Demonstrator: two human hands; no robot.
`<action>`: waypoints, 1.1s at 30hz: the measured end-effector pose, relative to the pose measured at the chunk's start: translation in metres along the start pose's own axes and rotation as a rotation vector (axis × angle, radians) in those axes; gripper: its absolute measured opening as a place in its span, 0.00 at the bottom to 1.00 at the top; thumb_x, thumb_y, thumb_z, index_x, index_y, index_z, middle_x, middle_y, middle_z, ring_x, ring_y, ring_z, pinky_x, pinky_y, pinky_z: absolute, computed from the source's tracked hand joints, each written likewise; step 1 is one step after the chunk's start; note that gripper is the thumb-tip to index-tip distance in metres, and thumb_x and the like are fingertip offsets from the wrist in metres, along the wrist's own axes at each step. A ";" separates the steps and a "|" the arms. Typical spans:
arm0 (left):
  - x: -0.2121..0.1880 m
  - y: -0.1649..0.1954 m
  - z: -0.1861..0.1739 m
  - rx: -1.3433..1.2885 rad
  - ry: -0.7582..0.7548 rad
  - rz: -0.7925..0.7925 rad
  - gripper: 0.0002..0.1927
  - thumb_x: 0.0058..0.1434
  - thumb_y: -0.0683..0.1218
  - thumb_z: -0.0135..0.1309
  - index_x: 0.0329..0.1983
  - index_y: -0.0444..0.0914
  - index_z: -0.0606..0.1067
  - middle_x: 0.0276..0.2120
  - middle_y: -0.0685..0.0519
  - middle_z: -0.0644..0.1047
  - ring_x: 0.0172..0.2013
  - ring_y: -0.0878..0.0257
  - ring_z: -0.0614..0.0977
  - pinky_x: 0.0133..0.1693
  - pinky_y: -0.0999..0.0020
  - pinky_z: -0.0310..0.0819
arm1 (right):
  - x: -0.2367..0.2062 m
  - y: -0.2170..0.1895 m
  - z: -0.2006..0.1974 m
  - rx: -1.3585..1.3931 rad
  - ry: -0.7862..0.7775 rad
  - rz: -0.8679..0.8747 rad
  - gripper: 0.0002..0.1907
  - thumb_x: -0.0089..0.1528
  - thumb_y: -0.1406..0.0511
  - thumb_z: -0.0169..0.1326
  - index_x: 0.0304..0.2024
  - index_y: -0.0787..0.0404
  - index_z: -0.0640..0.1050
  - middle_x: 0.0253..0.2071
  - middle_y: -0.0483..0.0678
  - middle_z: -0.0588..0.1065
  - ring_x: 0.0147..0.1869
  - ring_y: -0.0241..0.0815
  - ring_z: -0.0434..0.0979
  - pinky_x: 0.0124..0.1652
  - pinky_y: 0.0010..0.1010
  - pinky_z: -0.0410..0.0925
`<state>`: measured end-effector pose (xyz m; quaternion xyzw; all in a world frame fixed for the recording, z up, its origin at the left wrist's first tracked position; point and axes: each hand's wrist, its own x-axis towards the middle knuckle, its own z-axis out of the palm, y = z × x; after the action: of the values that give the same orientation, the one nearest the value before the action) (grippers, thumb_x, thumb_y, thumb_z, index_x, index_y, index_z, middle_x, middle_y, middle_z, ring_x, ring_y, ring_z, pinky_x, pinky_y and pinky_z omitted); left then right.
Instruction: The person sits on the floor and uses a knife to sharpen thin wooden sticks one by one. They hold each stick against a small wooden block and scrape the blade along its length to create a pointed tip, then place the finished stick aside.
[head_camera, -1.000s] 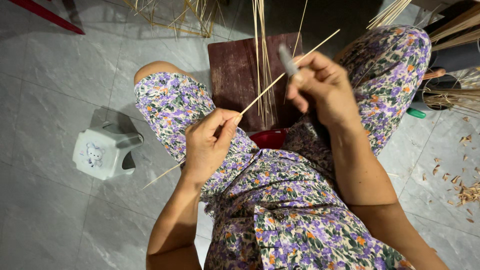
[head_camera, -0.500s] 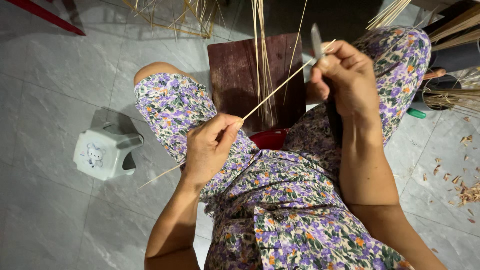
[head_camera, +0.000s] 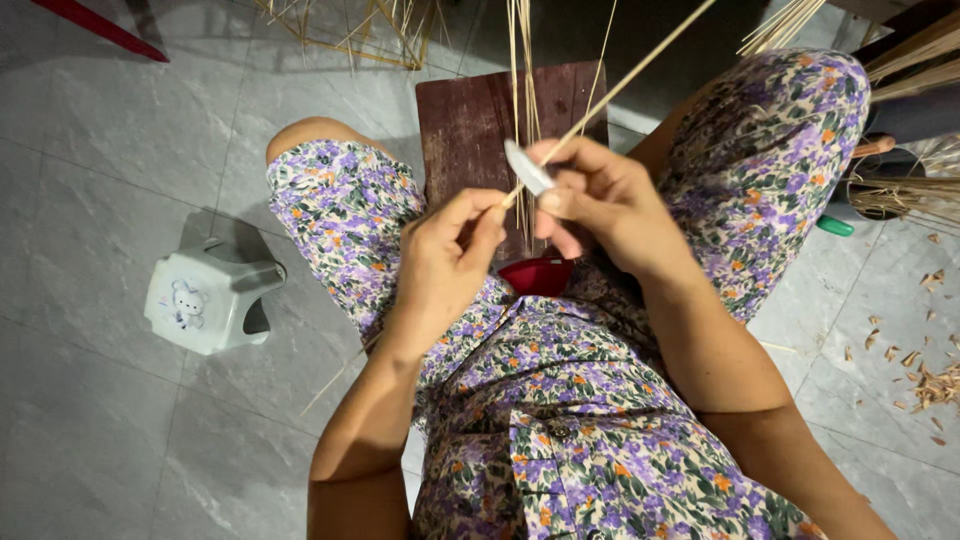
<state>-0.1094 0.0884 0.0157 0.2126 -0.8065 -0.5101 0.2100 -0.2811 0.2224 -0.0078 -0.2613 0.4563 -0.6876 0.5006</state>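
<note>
Head view, looking straight down onto a lap in a purple floral dress (head_camera: 560, 400), shows both hands meeting over a thin bamboo strip (head_camera: 640, 70). The left hand (head_camera: 445, 265) is curled, its thumb and forefinger pinched shut on the strip's near part; the strip then passes under the hand and is hidden until a pale tip shows again low beside the left thigh. The right hand (head_camera: 600, 200) is closed around a small knife (head_camera: 527, 167) — only the pale blade shows, the handle buried in the fist — and the blade lies against the strip just beside the left fingertips. From there the strip runs up and to the right and is cut off by the top edge. Behind the hands sits a dark red wooden board (head_camera: 470, 130) with more loose strips standing across it, their upper ends out of frame. A red object (head_camera: 540, 275) peeks out below the hands, too covered to identify. On the grey tiled floor (head_camera: 100, 150) a small white plastic stool (head_camera: 205, 300) stands to the left, and pale shavings (head_camera: 925, 385) lie scattered at the right — partly cropped.
</note>
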 end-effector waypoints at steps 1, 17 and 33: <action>0.002 0.002 0.001 0.026 -0.018 0.006 0.06 0.69 0.39 0.57 0.48 0.36 0.78 0.33 0.54 0.81 0.29 0.73 0.81 0.29 0.75 0.73 | 0.001 0.000 0.002 0.001 0.019 -0.010 0.17 0.68 0.72 0.53 0.59 0.66 0.72 0.30 0.49 0.78 0.23 0.32 0.70 0.24 0.21 0.63; 0.013 0.015 0.014 -0.093 0.043 -0.116 0.01 0.67 0.38 0.58 0.39 0.35 0.79 0.26 0.57 0.79 0.25 0.76 0.77 0.26 0.77 0.70 | -0.002 0.009 -0.001 0.010 0.012 -0.028 0.12 0.69 0.69 0.55 0.53 0.67 0.73 0.32 0.52 0.78 0.24 0.33 0.70 0.26 0.21 0.63; 0.012 0.007 0.014 -0.106 0.033 -0.170 0.04 0.69 0.42 0.57 0.42 0.37 0.80 0.27 0.59 0.80 0.25 0.75 0.80 0.26 0.78 0.75 | -0.002 -0.001 0.006 0.022 -0.044 0.030 0.16 0.68 0.72 0.53 0.58 0.66 0.71 0.30 0.51 0.78 0.24 0.32 0.71 0.24 0.21 0.64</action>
<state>-0.1275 0.0948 0.0182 0.2771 -0.7539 -0.5646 0.1901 -0.2760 0.2226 -0.0046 -0.2638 0.4418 -0.6790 0.5236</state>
